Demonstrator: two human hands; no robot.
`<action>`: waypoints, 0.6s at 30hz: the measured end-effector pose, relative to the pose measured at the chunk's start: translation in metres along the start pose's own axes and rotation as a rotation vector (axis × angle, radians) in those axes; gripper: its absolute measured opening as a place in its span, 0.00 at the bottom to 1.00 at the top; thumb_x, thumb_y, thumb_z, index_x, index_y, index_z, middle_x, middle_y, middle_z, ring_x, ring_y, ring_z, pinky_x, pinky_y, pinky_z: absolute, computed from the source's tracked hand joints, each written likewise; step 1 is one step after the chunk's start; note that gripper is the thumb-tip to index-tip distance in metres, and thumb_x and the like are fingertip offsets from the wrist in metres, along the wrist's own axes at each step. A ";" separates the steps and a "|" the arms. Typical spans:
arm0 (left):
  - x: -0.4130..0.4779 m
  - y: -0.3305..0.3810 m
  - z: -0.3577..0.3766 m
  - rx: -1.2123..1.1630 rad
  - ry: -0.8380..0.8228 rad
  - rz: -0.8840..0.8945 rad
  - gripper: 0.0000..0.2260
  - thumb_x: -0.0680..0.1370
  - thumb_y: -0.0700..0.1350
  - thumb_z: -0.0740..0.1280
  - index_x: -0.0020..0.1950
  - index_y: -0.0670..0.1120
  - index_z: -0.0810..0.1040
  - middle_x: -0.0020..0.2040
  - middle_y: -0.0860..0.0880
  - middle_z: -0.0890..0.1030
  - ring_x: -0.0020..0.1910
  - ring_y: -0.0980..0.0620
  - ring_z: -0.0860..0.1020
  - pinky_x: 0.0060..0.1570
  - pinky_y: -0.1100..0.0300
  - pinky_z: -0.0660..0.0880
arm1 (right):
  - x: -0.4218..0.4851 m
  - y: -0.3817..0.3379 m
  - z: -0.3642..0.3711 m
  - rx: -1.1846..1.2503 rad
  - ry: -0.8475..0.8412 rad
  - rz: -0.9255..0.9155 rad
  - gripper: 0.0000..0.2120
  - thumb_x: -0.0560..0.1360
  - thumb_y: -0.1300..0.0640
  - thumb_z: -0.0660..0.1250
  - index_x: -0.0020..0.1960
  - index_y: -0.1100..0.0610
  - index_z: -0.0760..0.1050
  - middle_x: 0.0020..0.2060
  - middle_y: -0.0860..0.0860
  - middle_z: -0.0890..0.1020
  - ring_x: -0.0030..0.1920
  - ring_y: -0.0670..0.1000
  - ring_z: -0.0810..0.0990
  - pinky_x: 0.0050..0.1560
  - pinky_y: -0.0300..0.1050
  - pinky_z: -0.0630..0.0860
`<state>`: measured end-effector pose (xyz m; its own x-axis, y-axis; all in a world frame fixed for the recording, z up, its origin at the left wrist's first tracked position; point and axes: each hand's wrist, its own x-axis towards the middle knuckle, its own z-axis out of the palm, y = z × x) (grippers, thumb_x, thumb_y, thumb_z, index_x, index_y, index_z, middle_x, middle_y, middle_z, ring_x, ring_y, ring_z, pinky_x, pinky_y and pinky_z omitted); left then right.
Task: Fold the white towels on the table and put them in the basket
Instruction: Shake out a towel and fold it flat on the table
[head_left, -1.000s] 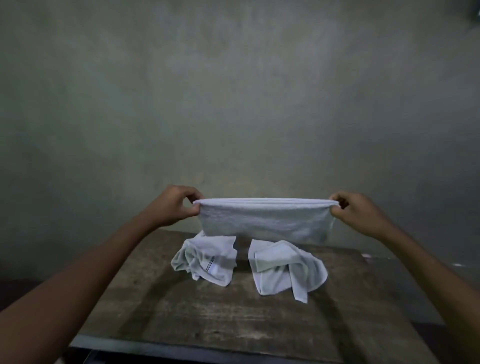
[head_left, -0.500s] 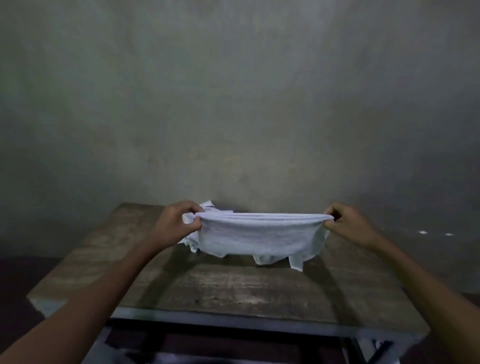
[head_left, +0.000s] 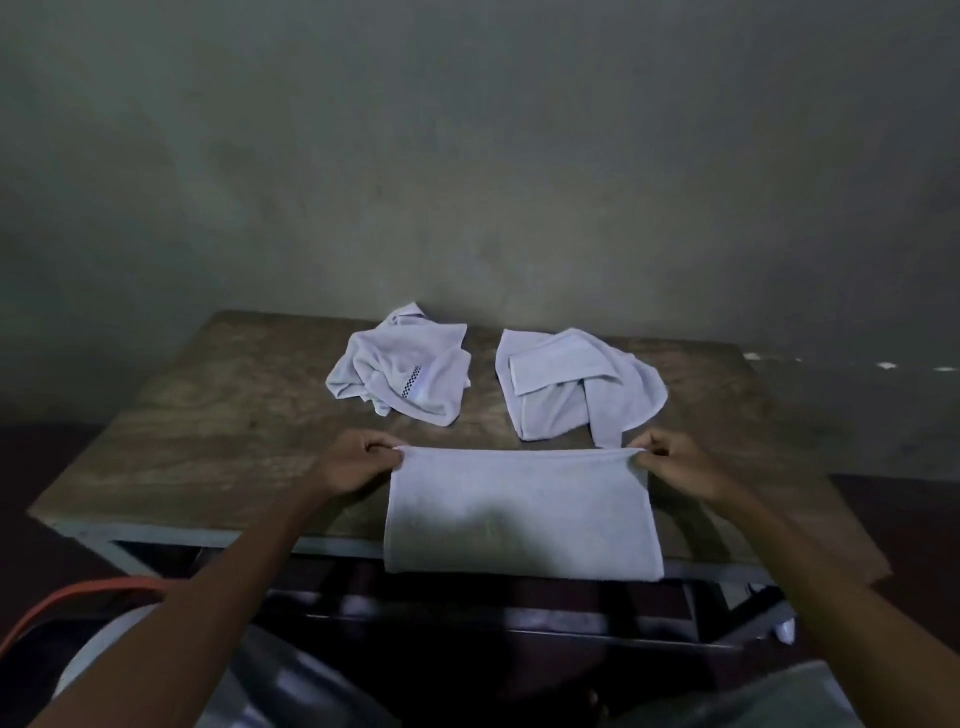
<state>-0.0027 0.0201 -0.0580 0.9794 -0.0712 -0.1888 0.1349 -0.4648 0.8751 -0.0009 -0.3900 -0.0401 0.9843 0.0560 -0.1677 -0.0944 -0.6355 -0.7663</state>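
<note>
From the head view, the left hand (head_left: 349, 464) and right hand (head_left: 678, 464) each pinch a far corner of the folded towel (head_left: 522, 512); it lies flat on the wooden table (head_left: 218, 431), its near edge overhanging the front. Two crumpled towels, the left crumpled towel (head_left: 402, 371) and the right crumpled towel (head_left: 571, 387), lie behind it, apart.

A dim, bare room, likely a plain home utility space: a stained plaster wall (head_left: 467, 156) behind a worn wooden counter (head_left: 234, 441) on a metal frame (head_left: 208, 538), with crumpled towels (head_left: 402, 364) lying on it.
</note>
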 end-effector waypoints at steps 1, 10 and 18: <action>0.005 -0.004 0.005 0.006 0.036 -0.003 0.09 0.72 0.37 0.69 0.43 0.50 0.84 0.37 0.54 0.83 0.37 0.62 0.77 0.40 0.68 0.72 | 0.004 0.006 0.006 0.023 0.015 0.036 0.05 0.75 0.62 0.66 0.42 0.58 0.79 0.40 0.51 0.83 0.43 0.50 0.80 0.45 0.45 0.74; 0.035 -0.012 0.031 0.159 0.290 0.043 0.07 0.74 0.42 0.68 0.49 0.44 0.83 0.37 0.46 0.83 0.38 0.52 0.79 0.42 0.60 0.74 | 0.023 0.024 0.027 0.095 0.159 0.126 0.05 0.75 0.57 0.66 0.48 0.53 0.80 0.43 0.50 0.82 0.46 0.51 0.81 0.50 0.52 0.78; 0.000 -0.002 0.069 0.663 0.556 0.334 0.19 0.73 0.54 0.59 0.58 0.46 0.78 0.56 0.43 0.78 0.54 0.40 0.76 0.50 0.48 0.72 | -0.020 0.008 0.078 -0.404 0.605 -0.276 0.12 0.74 0.53 0.64 0.56 0.54 0.74 0.52 0.52 0.78 0.54 0.55 0.75 0.54 0.54 0.69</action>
<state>-0.0128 -0.0399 -0.0902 0.9064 0.0612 0.4180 -0.1128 -0.9184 0.3791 -0.0331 -0.3361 -0.0917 0.8857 -0.1031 0.4527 0.1133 -0.8976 -0.4261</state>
